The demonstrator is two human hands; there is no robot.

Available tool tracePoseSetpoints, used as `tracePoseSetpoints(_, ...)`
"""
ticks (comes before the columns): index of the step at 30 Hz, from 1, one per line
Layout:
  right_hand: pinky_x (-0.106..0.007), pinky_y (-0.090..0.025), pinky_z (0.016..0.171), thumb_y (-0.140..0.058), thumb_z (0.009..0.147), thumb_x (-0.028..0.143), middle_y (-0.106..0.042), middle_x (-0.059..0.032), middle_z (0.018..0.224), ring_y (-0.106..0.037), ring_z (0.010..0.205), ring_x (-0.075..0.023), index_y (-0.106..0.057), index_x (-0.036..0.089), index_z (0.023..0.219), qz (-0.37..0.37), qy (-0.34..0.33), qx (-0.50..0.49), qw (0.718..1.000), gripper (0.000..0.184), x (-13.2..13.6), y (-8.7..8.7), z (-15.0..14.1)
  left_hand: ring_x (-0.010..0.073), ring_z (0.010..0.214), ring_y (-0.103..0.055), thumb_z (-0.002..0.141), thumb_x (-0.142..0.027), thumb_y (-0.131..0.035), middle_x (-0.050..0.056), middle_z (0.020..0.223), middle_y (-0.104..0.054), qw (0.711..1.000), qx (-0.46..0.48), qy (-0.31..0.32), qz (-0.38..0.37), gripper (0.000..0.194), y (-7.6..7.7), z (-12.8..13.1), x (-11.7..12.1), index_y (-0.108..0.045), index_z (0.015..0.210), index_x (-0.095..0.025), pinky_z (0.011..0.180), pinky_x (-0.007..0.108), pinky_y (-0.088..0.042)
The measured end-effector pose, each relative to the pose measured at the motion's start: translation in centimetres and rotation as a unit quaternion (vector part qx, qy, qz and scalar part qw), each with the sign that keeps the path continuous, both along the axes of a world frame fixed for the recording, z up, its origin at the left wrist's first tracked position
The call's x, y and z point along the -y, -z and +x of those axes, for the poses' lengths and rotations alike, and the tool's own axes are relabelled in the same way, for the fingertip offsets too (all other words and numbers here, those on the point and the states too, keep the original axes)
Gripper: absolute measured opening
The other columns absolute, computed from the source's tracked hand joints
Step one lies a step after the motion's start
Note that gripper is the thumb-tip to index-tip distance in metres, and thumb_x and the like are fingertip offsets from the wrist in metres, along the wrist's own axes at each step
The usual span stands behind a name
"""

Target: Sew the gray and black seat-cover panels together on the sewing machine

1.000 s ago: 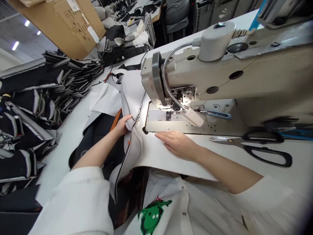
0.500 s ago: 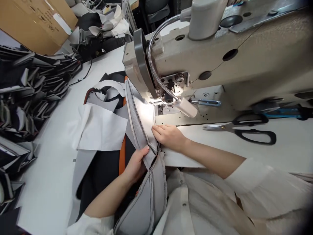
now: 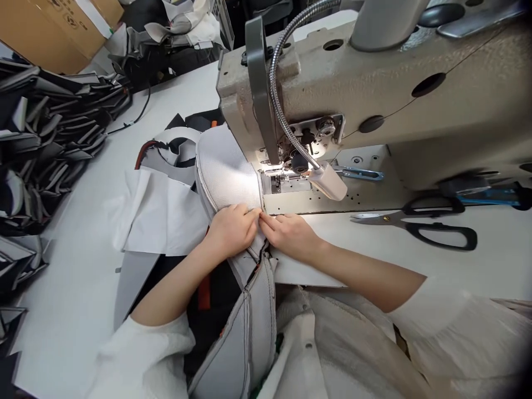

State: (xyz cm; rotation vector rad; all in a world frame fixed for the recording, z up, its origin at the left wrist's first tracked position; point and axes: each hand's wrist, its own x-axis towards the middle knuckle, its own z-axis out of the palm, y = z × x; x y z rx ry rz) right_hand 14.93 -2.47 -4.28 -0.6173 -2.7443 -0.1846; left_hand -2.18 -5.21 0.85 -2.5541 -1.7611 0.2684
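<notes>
both hands are working at the right edge of the grey fabric piece (image 3: 226,166), which is lying left of the sewing machine (image 3: 324,83) and just beside its metal plate (image 3: 291,204), while its lower panels (image 3: 249,327) are hanging past the near edge of the counter (image 3: 83,233). left hand (image 3: 233,230) is bearing on the piece from above and pinching that edge; right hand (image 3: 291,235) is meeting it there, fingertips touching or nearly so, apparently pinching the same edge too, though its thumb is mostly hidden. white cloth (image 3: 166,213) is lying loose to the left, over dark fabric. scissors (image 3: 415,221) are resting toward the counter's right side, well apart from the fingers, beyond the right forearm. main risk, judging from this: layers could be slipping out of line if either pinch is loosening, since the panels are sagging over the near edge and probably tugging downward. bulky seam below the hands could be bunching or folding under, causing a pucker. white cloth could be getting caught beneath if the piece is being dragged rightward. fingertips are sitting near the plate, so going too close to the needle area could be hurting them. right elbow could be nudging scissors if swinging outward.
</notes>
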Motion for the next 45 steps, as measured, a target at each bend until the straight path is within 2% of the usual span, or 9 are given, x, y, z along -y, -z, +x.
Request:
tracePoseSetpoints(3, -0.031, -0.039, 0.057, -0.035, 0.091, 0.004, -0.06, -0.0158, 0.121, -0.056, 0.066, -0.0159, -0.061, 0.005, 0.111, 0.013, -0.012, -0.026, 0.999, 0.033, 0.1, -0.1, 0.1, 0.0282, 0.092, -0.057, 0.087, -0.025, -0.04, 0.013, 0.102, -0.06, 0.999, 0.015, -0.009, 0.043, 0.046, 1.1, -1.1, 1.3, -0.051, 0.131, -0.022, 0.075, 0.04, -0.044)
tracePoseSetpoints(6, -0.031, -0.041, 0.061, -0.034, 0.094, 0.007, -0.061, -0.0129, 0.121, -0.055, 0.068, -0.0154, -0.058, 0.007, 0.116, -0.005, -0.044, -0.049, 0.998, 0.033, 0.1, -0.1, 0.1, 0.034, 0.123, -0.042, 0.084, -0.024, -0.045, 0.015, 0.136, -0.046, 0.996, 0.033, -0.007, 0.081, 0.048, 1.4, -1.3, 1.5, -0.051, 0.132, -0.023, 0.094, 0.048, -0.037)
tracePoseSetpoints(8, -0.03, -0.04, 0.061, -0.034, 0.094, 0.007, -0.062, -0.0113, 0.119, -0.055, 0.069, -0.015, -0.058, 0.009, 0.116, -0.022, -0.039, -0.052, 0.998, 0.033, -0.3, -0.1, 0.0, 0.032, 0.131, -0.036, 0.084, -0.022, -0.044, 0.011, 0.143, -0.042, 0.996, 0.052, 0.008, 0.068, 0.048, 1.2, -1.0, 0.7, -0.052, 0.131, -0.021, 0.101, 0.048, -0.033)
tracePoseSetpoints(14, -0.029, -0.037, 0.061, -0.04, 0.094, 0.011, -0.067, -0.0057, 0.11, -0.06, 0.077, -0.015, -0.063, 0.013, 0.103, -0.039, 0.023, -0.05, 0.998, 0.024, -2.8, 0.1, 1.3, 0.027, 0.128, -0.041, 0.084, -0.021, -0.043, 0.008, 0.135, -0.052, 0.995, 0.084, 0.0, 0.058, 0.041, 0.7, 0.9, -3.7, -0.059, 0.121, -0.018, 0.101, 0.042, -0.037)
tracePoseSetpoints(18, -0.029, -0.039, 0.064, -0.042, 0.093, 0.012, -0.068, -0.0032, 0.109, -0.061, 0.077, -0.0146, -0.062, 0.014, 0.105, -0.019, 0.05, -0.06, 0.997, 0.024, -3.7, -0.1, 2.6, 0.0244, 0.128, -0.041, 0.087, -0.022, -0.041, 0.007, 0.131, -0.055, 0.992, 0.102, 0.003, 0.074, 0.038, 1.1, 2.2, -5.1, -0.062, 0.118, -0.017, 0.106, 0.039, -0.035)
tracePoseSetpoints(26, -0.029, -0.043, 0.068, -0.044, 0.089, 0.012, -0.068, -0.0004, 0.111, -0.064, 0.082, -0.0154, -0.063, 0.015, 0.104, -0.02, 0.058, -0.087, 0.994, 0.024, -3.9, 0.3, 3.0, 0.0266, 0.125, -0.045, 0.085, -0.021, -0.045, 0.009, 0.128, -0.057, 0.989, 0.115, -0.007, 0.092, 0.036, 1.9, 2.8, -5.4, -0.064, 0.115, -0.016, 0.107, 0.04, -0.036)
tracePoseSetpoints(32, -0.028, -0.047, 0.071, -0.046, 0.088, 0.01, -0.065, -0.0031, 0.117, -0.065, 0.086, -0.017, -0.063, 0.014, 0.109, -0.022, 0.082, -0.089, 0.992, 0.028, -3.8, 0.8, 2.9, 0.0252, 0.124, -0.045, 0.087, -0.023, -0.044, 0.008, 0.127, -0.057, 0.987, 0.116, -0.003, 0.109, 0.034, 2.3, 2.6, -5.5, -0.066, 0.112, -0.018, 0.105, 0.039, -0.037)
tracePoseSetpoints(41, -0.029, -0.049, 0.068, -0.042, 0.087, 0.007, -0.06, -0.0071, 0.124, -0.065, 0.084, -0.0183, -0.061, 0.012, 0.115, -0.026, 0.074, -0.057, 0.995, 0.034, -3.2, 1.3, 2.9, 0.0291, 0.105, -0.05, 0.084, -0.026, -0.048, 0.012, 0.121, -0.055, 0.993, 0.06, -0.017, 0.104, 0.032, 1.1, 2.6, -4.4, -0.065, 0.112, -0.023, 0.087, 0.042, -0.043)
tracePoseSetpoints(45, -0.028, -0.048, 0.069, -0.042, 0.086, 0.005, -0.06, -0.0072, 0.125, -0.065, 0.086, -0.0181, -0.06, 0.012, 0.115, -0.025, 0.077, -0.059, 0.995, 0.035, -3.0, 1.2, 2.9, 0.0289, 0.103, -0.049, 0.083, -0.024, -0.048, 0.014, 0.127, -0.048, 0.994, 0.057, -0.029, 0.087, 0.036, 0.7, 2.8, -4.0, -0.062, 0.117, -0.024, 0.084, 0.041, -0.042)
